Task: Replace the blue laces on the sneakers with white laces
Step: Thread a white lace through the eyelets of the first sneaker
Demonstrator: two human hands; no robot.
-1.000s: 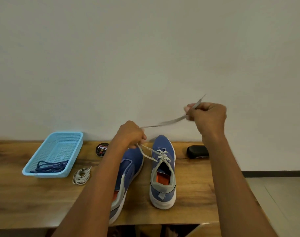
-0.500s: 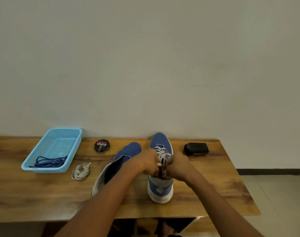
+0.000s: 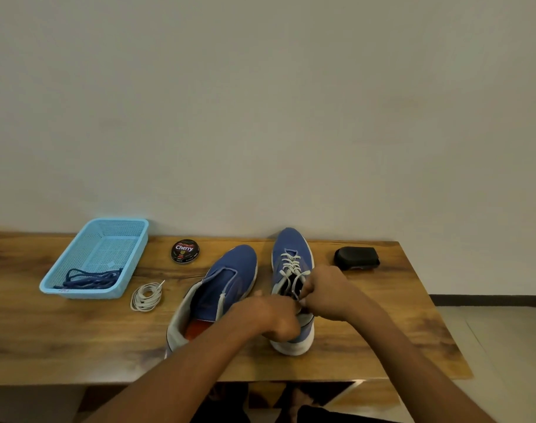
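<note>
Two blue sneakers stand side by side on the wooden table (image 3: 382, 340). The right sneaker (image 3: 291, 248) carries a white lace (image 3: 292, 265) crossed through its eyelets. My left hand (image 3: 271, 315) and my right hand (image 3: 327, 290) meet over its tongue, each pinching an end of that white lace near the top eyelets. The left sneaker (image 3: 227, 279) has no lace and lies open, showing an orange insole. A coiled white lace (image 3: 146, 297) rests left of it. The blue laces (image 3: 91, 280) lie in a light blue basket (image 3: 77, 257).
A round black Cherry polish tin (image 3: 185, 251) sits behind the left sneaker. A black brush-like block (image 3: 356, 257) lies to the right of the right sneaker near the wall. The table's right edge drops to a tiled floor (image 3: 504, 346).
My right hand came down from pulling the white lace high in the air. Both hands have come together over the right sneaker's tongue. The view has tilted lower.
</note>
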